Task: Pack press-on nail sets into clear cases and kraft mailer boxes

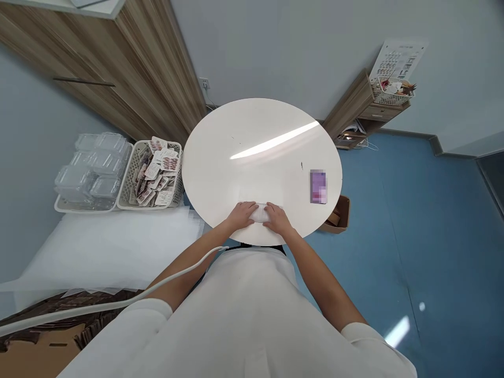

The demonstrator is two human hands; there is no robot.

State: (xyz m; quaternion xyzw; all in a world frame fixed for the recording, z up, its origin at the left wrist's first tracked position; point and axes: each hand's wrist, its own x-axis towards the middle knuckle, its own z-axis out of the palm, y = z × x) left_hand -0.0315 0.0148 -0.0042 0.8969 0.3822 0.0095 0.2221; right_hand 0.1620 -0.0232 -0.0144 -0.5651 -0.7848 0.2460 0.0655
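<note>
On the near edge of the round white table [252, 163], a small white bundle [260, 213] lies between my two hands. It looks like a thin, pale sheet rolled or folded over; whatever may be inside is hidden. My left hand [241, 216] grips its left end with the fingers curled over the top. At the right end, my right hand [277, 219] holds it the same way, fingertips pointing inward. A purple, pixel-blurred flat item [318, 187] lies on the table to the right, apart from both hands.
Left of the table stand a white basket of printed packets [157, 173] and stacked clear plastic boxes [94, 165]. White sheets [114, 247] are piled below them. A cardboard box [339, 215] sits on the floor at right. A white cable [173, 275] crosses my left arm.
</note>
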